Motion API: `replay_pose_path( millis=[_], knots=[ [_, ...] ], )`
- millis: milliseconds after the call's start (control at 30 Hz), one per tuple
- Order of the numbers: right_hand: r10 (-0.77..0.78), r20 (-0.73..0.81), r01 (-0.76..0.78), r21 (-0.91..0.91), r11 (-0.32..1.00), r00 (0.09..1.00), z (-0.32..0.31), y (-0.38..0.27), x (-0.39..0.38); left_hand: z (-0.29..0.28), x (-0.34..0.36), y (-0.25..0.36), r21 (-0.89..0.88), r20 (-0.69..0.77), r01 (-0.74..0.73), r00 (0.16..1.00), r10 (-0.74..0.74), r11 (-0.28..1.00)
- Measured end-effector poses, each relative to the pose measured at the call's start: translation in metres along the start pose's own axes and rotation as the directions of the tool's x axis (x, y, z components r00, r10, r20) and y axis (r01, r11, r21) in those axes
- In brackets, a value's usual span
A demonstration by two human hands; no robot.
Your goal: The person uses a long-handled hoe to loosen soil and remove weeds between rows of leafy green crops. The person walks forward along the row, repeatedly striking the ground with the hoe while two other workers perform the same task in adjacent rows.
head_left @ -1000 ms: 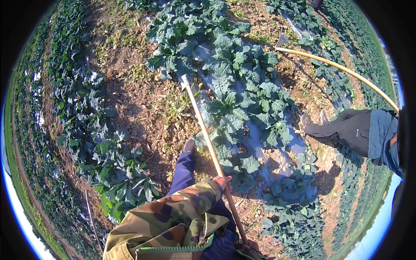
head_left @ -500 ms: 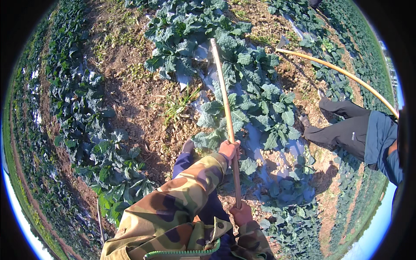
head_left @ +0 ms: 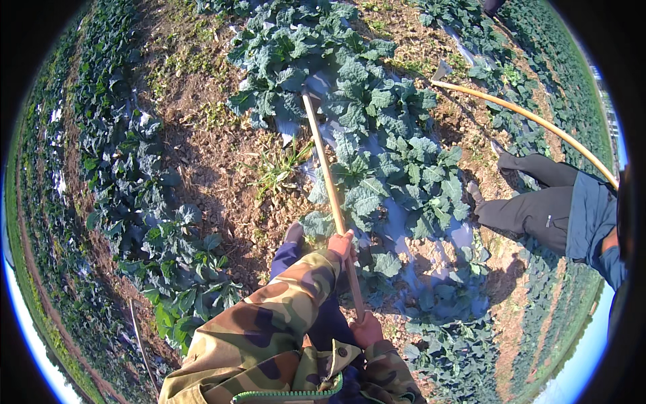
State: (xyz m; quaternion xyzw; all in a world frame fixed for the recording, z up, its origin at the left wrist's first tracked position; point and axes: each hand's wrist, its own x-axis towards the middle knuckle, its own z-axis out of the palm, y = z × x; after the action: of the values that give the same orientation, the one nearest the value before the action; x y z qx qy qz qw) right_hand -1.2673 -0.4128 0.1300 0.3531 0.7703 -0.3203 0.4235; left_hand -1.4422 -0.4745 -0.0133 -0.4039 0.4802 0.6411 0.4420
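- We see our left hand (head_left: 342, 244) wrapped around the long wooden hoe handle (head_left: 330, 192), about two thirds of the way down it, fingers closed on the shaft.
- Our right hand (head_left: 367, 330) grips the same handle at its near end, close to our body, fingers also closed around it.
- The handle runs away from us, and its far end lies among the leafy green plants (head_left: 377, 135); we cannot make out the blade there.
- Both our sleeves are camouflage cloth (head_left: 269, 323).
- Bare brown soil (head_left: 215, 168) lies to the left of the handle, with a small tuft of grass (head_left: 279, 168) beside it.
- On the right another person's dark trouser legs (head_left: 538, 202) stand in the row, with a second long handle (head_left: 525, 118) reaching away from them.
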Motion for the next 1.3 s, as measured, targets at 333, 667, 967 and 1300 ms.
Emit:
replay_pose_path(
  millis=[333,667,967,1300],
  knots=[
    [0.06,0.064,-0.066,0.106,0.992,0.996,0.007,0.014,-0.031,0.01,-0.032,-0.011,0.374,-0.009,-0.099,0.994,0.111,0.922],
    [0.129,0.196,-0.199,0.392,0.898,0.972,-0.028,0.048,-0.089,0.02,-0.079,-0.031,-0.022,0.232,0.074,0.97,-0.067,0.997],
    [0.095,0.326,-0.224,0.387,0.894,0.941,-0.003,0.158,-0.148,0.019,-0.046,-0.031,-0.175,0.07,0.122,0.991,-0.111,0.977],
    [0.129,0.117,-0.142,0.103,0.985,0.985,-0.002,0.116,-0.123,0.0,-0.026,-0.04,-0.183,0.032,0.083,0.996,-0.079,0.98]
  ],
)
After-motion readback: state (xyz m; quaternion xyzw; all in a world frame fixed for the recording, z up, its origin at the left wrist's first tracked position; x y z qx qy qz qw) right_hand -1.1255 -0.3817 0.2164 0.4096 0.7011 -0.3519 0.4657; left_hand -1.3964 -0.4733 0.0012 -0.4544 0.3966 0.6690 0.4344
